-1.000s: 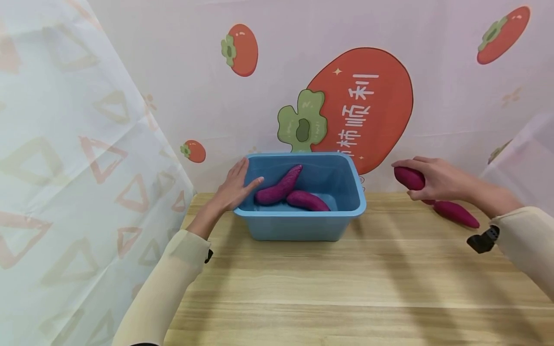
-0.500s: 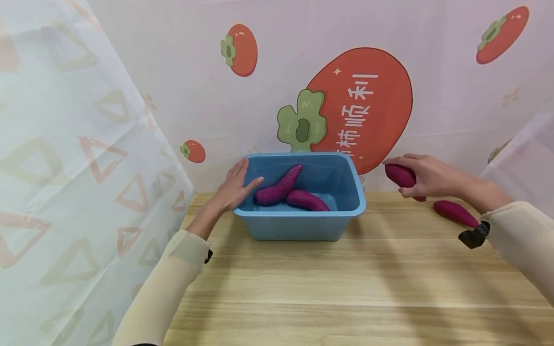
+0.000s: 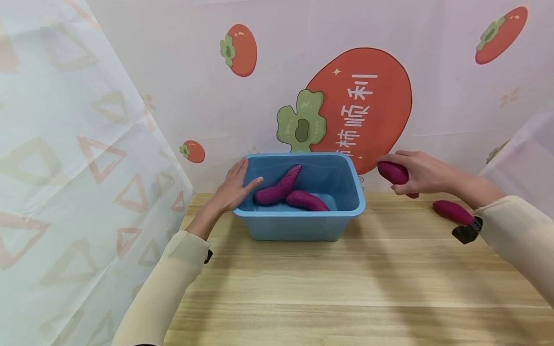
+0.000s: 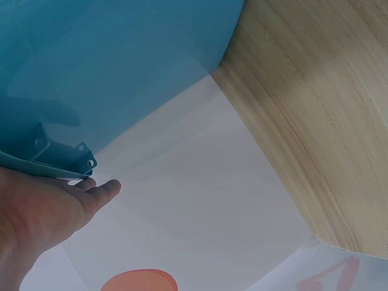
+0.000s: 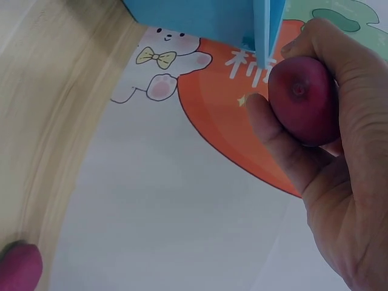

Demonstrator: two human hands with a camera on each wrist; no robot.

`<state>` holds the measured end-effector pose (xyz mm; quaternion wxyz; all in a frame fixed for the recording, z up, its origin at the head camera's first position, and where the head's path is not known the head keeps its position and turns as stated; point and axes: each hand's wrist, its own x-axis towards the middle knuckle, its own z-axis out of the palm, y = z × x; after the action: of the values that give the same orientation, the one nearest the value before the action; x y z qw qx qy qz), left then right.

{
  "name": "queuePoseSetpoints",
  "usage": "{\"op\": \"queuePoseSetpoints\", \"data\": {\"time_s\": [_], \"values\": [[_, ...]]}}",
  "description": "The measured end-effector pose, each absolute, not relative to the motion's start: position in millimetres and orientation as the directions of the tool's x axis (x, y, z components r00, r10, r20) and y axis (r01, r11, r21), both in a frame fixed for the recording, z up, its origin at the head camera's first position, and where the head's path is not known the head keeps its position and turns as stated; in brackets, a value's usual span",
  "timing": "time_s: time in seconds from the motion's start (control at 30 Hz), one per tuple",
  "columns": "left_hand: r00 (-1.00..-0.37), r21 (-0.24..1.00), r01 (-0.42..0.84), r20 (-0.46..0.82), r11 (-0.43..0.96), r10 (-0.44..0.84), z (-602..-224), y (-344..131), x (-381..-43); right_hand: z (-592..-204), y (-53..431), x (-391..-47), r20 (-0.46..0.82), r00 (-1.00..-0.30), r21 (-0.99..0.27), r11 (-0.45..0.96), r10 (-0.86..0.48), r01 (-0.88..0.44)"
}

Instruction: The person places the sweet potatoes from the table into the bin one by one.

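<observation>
My right hand (image 3: 426, 174) grips a purple sweet potato (image 3: 393, 173) in the air, to the right of a blue plastic bin (image 3: 298, 227). In the right wrist view, the thumb and fingers curl round this sweet potato (image 5: 303, 100), and its rounded end faces the camera. The left hand (image 3: 234, 187) rests with extended fingers on the bin's left rim. From the left wrist, the hand (image 4: 51, 209) appears against the rim of the bin (image 4: 133, 54). Inside the bin lie two more sweet potatoes, one slanting (image 3: 277, 191) and one flatter (image 3: 307, 200).
Another purple sweet potato (image 3: 452, 211) lies on the wooden table (image 3: 329, 283) at the right, partly covered by the right wrist strap (image 3: 467, 231). A printed cloth wall (image 3: 173, 86) rises behind the bin, and another sheet (image 3: 78, 168) stands on the left.
My right hand has carried the held sweet potato leftward and slightly up, towards the bin. The left hand and the bin have stayed in place.
</observation>
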<state>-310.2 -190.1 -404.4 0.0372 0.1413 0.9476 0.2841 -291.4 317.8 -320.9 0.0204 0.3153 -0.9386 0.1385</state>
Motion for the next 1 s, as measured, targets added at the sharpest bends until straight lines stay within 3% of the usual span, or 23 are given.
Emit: {"op": "queuePoseSetpoints", "data": {"time_s": [1.0], "values": [[-0.955,0.547,0.255,0.014,0.798,0.295,-403.6,-190.2,-310.6,-309.5,272.0,-308.1,0.15,-0.712,-0.252,0.67,-0.686,-0.698]]}}
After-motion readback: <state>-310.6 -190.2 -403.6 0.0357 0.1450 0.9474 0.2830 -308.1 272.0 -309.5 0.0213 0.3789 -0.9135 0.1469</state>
